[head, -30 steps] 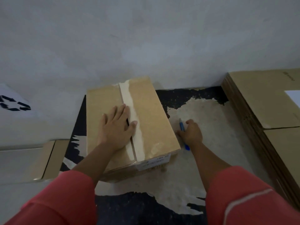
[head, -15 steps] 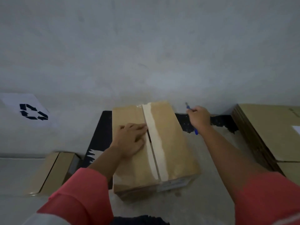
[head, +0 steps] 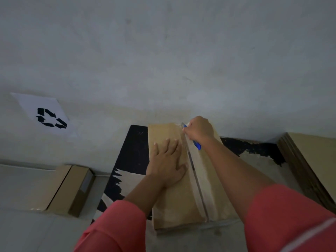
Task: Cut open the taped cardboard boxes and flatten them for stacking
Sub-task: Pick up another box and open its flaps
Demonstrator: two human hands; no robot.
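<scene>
The taped box (head: 174, 188) lies on the floor against the wall, my left hand (head: 168, 163) flat with fingers spread on its lid, my right hand (head: 198, 129) gripping the blue cutter (head: 197, 144) at the seam's far end, so next I'd draw it steadily toward me along the tape (head: 205, 193).

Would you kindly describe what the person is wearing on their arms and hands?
Both arms wear loose coral-red sleeves, the left sleeve and right sleeve ending short of the wrists. The right sleeve carries a pale stripe. The left hand and right hand are bare: no gloves, rings or watch visible.
</scene>
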